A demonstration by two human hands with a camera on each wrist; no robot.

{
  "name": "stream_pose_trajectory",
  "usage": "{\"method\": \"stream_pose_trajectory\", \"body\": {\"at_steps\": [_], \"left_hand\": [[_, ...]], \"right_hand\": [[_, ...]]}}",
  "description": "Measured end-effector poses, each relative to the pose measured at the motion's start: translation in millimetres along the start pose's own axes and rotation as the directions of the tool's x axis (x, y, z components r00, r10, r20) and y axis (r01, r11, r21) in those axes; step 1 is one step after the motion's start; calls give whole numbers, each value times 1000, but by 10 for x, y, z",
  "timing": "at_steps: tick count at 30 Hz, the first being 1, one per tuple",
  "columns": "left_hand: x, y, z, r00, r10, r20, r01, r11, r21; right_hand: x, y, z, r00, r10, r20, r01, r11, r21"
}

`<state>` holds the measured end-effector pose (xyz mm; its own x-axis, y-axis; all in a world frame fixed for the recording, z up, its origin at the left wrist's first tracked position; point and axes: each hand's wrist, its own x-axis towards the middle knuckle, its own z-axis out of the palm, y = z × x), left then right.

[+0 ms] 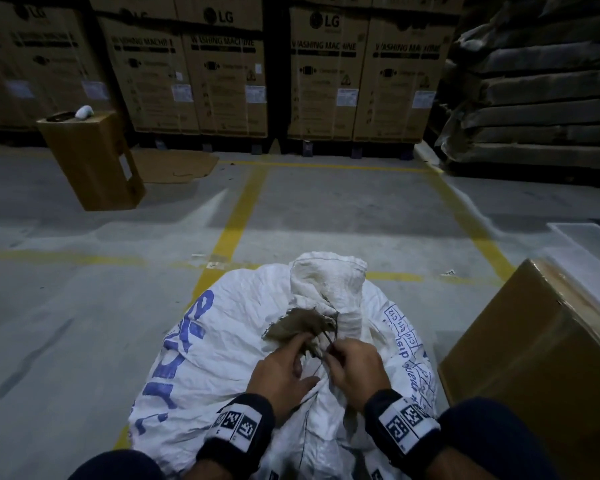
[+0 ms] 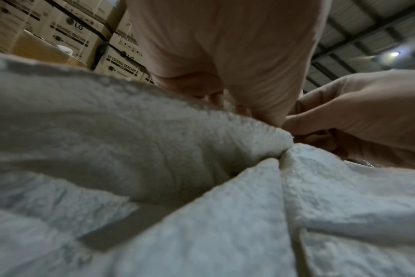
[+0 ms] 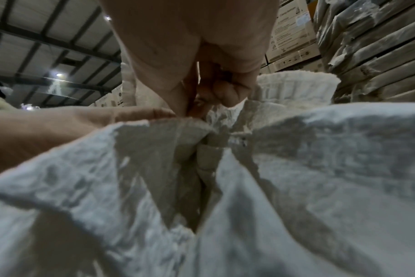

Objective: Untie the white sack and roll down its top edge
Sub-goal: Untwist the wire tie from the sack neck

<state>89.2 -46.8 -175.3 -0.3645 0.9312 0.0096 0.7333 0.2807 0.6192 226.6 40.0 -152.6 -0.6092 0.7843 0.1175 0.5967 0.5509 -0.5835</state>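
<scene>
A white woven sack (image 1: pixel 229 341) with blue print lies on the floor in front of me. Its gathered neck (image 1: pixel 329 282) sticks up, tied with a thin dark string (image 1: pixel 329 341) beside a brown scrap (image 1: pixel 298 323). The straight fingers of my left hand (image 1: pixel 284 368) rest on the brown scrap at the knot, and its thumb lies flat on the sack. My right hand (image 1: pixel 355 367) pinches the string just right of the knot. In the right wrist view its fingers (image 3: pixel 225 90) curl tight above the sack folds (image 3: pixel 296 168). The left wrist view shows the sack (image 2: pixel 154 168) under my left hand (image 2: pixel 225 56).
A brown cardboard box (image 1: pixel 541 348) stands close on the right, with a clear plastic bin (image 1: pixel 589 244) behind it. Another carton (image 1: pixel 94 161) stands at the far left. Stacked washing machine boxes (image 1: pixel 326 74) and wrapped stacks (image 1: pixel 541 98) line the back. Yellow lines mark the concrete floor.
</scene>
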Motion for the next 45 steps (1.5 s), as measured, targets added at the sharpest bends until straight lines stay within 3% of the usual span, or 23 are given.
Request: {"method": "stream_pose_trajectory", "body": {"at_steps": [5,10,12,15,18,20,24,29,34,45], "left_hand": [[87,91,6,997,64,53,-70,990,122],[363,97,-21,973,115,201,-164,956,242],[487,66,-16,962,134,240,-196,947,256],[564,88,34,950,155,271,-234,928,290],[578,107,76,940,175,291,-253,933,257],[587,110,73,946,157,284,-215,959,185],[581,71,92,967,81,241,-116,984,136],[556,-17,121,960,153,233,-181,978,104],[575,-12,101,952,178,251,-206,974,90],[647,-65,154,953,167,252,-167,986,-23]], "right_hand": [[6,126,-88,984,179,-17,-173,970,173],[-47,308,-113,976,214,-32,-205,963,172],[-72,363,-114,987,156,-46,-148,979,140],[-129,343,-115,994,-41,-104,39,999,-21],[-108,228,-100,960,-259,-108,252,965,-79],[-19,211,-76,947,-316,-66,306,943,-129],[158,392,-77,993,-115,6,114,977,-178],[216,513,-174,997,16,78,-21,998,66],[164,484,-180,987,-78,140,74,997,34],[136,503,10,992,-66,105,76,992,-99]]}}
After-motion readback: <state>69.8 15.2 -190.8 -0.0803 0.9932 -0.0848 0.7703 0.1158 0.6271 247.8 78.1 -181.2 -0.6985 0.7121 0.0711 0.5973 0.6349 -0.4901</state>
